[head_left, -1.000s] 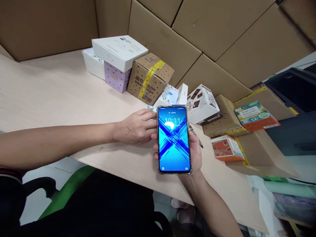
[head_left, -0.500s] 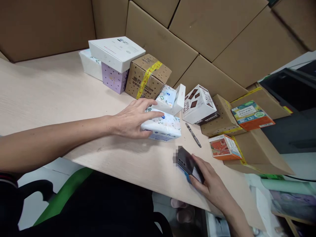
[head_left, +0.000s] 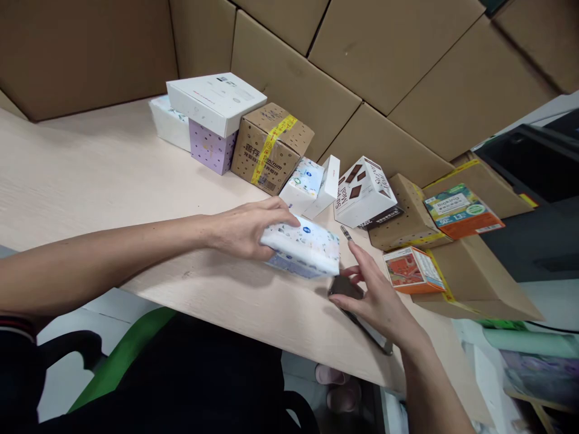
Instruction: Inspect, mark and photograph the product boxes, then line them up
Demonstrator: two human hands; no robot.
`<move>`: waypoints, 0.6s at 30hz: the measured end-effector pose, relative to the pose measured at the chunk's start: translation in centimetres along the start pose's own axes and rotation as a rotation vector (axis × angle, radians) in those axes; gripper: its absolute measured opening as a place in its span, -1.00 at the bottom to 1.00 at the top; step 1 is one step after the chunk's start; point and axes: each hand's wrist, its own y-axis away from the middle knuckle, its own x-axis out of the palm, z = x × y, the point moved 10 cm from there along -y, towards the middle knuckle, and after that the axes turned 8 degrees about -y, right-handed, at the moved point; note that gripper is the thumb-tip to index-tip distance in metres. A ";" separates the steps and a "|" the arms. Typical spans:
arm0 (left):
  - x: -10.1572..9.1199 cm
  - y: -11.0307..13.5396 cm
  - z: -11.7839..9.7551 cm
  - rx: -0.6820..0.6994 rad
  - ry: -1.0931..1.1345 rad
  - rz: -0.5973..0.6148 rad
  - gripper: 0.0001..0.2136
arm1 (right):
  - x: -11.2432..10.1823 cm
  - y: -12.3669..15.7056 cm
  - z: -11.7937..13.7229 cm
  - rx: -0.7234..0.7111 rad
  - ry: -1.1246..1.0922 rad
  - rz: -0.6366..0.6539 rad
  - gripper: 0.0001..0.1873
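My left hand [head_left: 253, 228] is closed round the left end of a white tissue pack [head_left: 307, 244] with a floral print, thumb on the near side. The pack's right end looks slightly raised. Near that end is my right hand [head_left: 377, 289], its thumb and fingers spread apart with nothing between them. Beneath it a dark phone [head_left: 346, 288] lies on the table by the front edge, partly covered by the hand. A pen [head_left: 346, 233] shows only its tip end beyond my right fingers; the rest is hidden.
Behind stand a brown taped carton [head_left: 271, 147], a purple box [head_left: 210, 147] under a white box [head_left: 217, 99], another tissue pack [head_left: 304, 181] and a white meal box [head_left: 364, 193]. To the right are an orange box [head_left: 411, 270] and open cartons [head_left: 474, 277]. Large cardboard boxes [head_left: 289, 78] wall the back.
My right hand has let go of the phone, now flat on the table, and moved up towards the tissue pack. My left hand has gripped the pack and shifted it slightly right.
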 end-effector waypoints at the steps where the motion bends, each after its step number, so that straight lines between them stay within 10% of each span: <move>1: -0.1 0.0 -0.4 0.029 0.041 -0.010 -0.43 | 0.7 -0.9 0.7 -0.005 -0.067 0.020 0.12; 7: -1.4 0.2 -1.6 0.182 0.164 -0.143 -0.48 | 1.2 -2.4 3.6 -0.104 -0.258 -0.084 -0.05; 14: -4.1 1.4 3.0 -0.028 0.483 -0.625 -0.49 | -6.9 -1.2 5.3 -0.208 -0.386 -0.553 -0.30; 18: -3.4 1.3 2.8 -0.048 0.316 -0.597 -0.60 | -10.7 -3.7 6.6 -0.252 -0.348 -0.849 -0.27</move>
